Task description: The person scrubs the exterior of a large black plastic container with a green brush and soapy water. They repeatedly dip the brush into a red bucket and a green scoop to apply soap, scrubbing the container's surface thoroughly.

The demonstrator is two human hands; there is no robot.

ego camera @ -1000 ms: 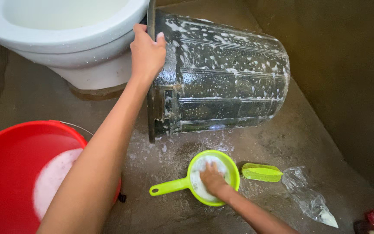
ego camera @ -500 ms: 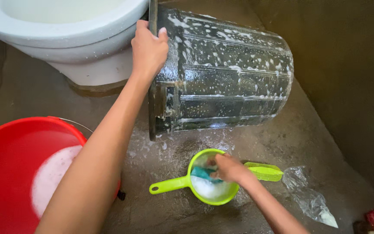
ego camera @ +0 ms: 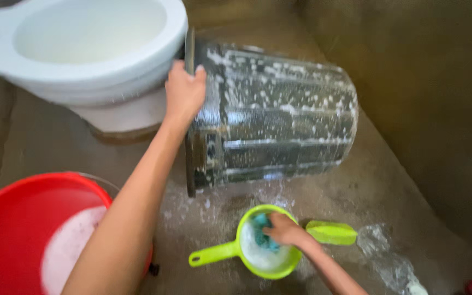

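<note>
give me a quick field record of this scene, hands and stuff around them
left hand: left hand grips the rim of the black bin
right hand: right hand presses a teal sponge into the green scoop
bin: on its side, speckled with suds
scoop: on the wet floor, holds foam
nearby: white toilet, red basin with foamy water, green brush, clear plastic bag

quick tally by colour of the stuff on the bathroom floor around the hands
Black: 1, soapy bucket on its side, left hand on its rim
Red: 1, basin
Green: 2, scoop and lid-like piece
Blue: 1, sponge under right hand
White: 1, toilet
Clear: 1, plastic bag
Total: 7
</note>
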